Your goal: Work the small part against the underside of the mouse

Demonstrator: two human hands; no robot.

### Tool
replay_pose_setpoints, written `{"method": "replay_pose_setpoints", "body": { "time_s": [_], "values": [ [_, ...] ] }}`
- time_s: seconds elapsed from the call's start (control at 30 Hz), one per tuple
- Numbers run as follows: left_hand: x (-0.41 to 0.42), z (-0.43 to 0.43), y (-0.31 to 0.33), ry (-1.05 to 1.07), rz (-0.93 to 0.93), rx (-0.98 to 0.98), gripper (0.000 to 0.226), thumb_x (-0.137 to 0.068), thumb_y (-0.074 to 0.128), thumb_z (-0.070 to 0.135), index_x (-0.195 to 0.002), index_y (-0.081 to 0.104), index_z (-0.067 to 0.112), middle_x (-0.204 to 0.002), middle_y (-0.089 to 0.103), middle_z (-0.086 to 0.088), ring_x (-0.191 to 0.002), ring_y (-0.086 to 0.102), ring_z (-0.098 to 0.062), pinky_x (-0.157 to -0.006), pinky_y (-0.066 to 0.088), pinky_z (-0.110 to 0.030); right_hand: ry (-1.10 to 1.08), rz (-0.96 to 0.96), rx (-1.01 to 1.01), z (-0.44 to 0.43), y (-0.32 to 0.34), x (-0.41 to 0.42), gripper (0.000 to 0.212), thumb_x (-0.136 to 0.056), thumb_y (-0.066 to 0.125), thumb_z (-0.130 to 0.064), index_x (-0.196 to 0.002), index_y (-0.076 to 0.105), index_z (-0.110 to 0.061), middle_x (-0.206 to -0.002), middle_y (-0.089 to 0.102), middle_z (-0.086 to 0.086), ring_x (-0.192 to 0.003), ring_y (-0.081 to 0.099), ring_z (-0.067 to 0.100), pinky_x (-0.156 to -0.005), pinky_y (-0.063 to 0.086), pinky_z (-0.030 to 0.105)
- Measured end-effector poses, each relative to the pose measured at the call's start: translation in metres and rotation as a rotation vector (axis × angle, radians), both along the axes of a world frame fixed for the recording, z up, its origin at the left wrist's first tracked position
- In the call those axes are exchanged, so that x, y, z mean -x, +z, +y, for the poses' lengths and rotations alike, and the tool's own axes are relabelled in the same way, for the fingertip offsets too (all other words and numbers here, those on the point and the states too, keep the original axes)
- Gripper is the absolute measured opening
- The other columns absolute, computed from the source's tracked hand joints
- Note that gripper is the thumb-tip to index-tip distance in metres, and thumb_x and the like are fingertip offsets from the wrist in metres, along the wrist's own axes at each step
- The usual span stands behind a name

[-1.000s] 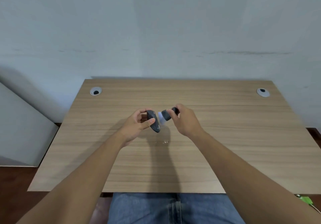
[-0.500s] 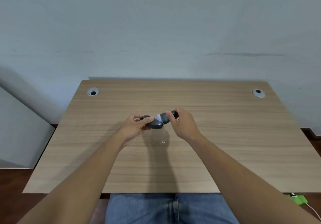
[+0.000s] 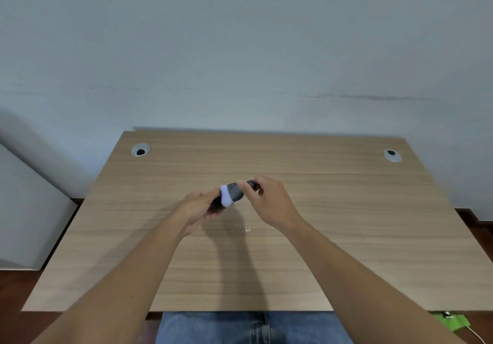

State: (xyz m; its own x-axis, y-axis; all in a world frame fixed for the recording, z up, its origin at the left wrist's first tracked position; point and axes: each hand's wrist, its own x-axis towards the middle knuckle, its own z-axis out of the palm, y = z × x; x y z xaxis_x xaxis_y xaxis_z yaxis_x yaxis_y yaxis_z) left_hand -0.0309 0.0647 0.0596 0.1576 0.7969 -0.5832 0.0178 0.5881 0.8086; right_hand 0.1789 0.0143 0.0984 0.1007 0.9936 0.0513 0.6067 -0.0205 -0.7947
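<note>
While my left hand (image 3: pixel 198 207) clamps the dark rounded piece (image 3: pixel 216 202) steady, my right hand (image 3: pixel 269 202) pinches the grey, white-tipped plastic brush (image 3: pixel 232 195) against it

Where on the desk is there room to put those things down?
Bare wood lies to the right of the right hand, up to the right cable hole, and to the left of the left hand, below the left cable hole. It is crowded only mid-desk, where both hands hold the dark object.

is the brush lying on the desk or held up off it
Held up: the right hand grips the brush above the desk, tilted.
</note>
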Motion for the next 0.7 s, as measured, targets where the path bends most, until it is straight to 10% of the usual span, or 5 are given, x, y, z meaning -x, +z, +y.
{"method": "replay_pose_setpoints", "body": {
  "time_s": [0.2, 0.5, 0.7],
  "values": [
    [-0.002, -0.002, 0.01, 0.025, -0.121, 0.082, 0.038, -0.1, 0.073, 0.025, -0.126, 0.073, -0.003, -0.113, 0.076, -0.016, -0.091, 0.073, -0.022, -0.068, 0.065, -0.03, -0.122, -0.069, 0.025, 0.008, -0.006, -0.009, 0.037, -0.1, 0.064, -0.046, -0.077, 0.066, -0.018, -0.073, 0.066, -0.006, -0.066, 0.057, 0.006, -0.06, 0.036, 0.019],
    [-0.007, -0.001, 0.012, 0.037, -0.244, 0.197, 0.035, -0.1, 0.071, 0.024, -0.124, 0.074, -0.002, -0.124, 0.071, -0.023, -0.117, 0.075, -0.039, -0.116, 0.054, -0.046, -0.099, -0.043, 0.055, 0.007, -0.009, -0.015, 0.038, -0.1, 0.064, -0.048, -0.081, 0.069, -0.016, -0.077, 0.07, -0.005, -0.071, 0.061, 0.009, -0.063, 0.041, 0.022],
    [-0.006, -0.001, 0.013, 0.032, -0.282, 0.235, 0.046, -0.099, 0.073, 0.029, -0.132, 0.07, -0.002, -0.132, 0.07, -0.027, -0.101, 0.076, -0.036, -0.086, 0.069, -0.037, -0.009, 0.021, 0.051, 0.006, 0.002, -0.014, 0.04, -0.099, 0.063, -0.051, -0.085, 0.073, -0.016, -0.076, 0.07, -0.005, -0.071, 0.06, 0.015, -0.067, 0.047, 0.028]
  ]
}}
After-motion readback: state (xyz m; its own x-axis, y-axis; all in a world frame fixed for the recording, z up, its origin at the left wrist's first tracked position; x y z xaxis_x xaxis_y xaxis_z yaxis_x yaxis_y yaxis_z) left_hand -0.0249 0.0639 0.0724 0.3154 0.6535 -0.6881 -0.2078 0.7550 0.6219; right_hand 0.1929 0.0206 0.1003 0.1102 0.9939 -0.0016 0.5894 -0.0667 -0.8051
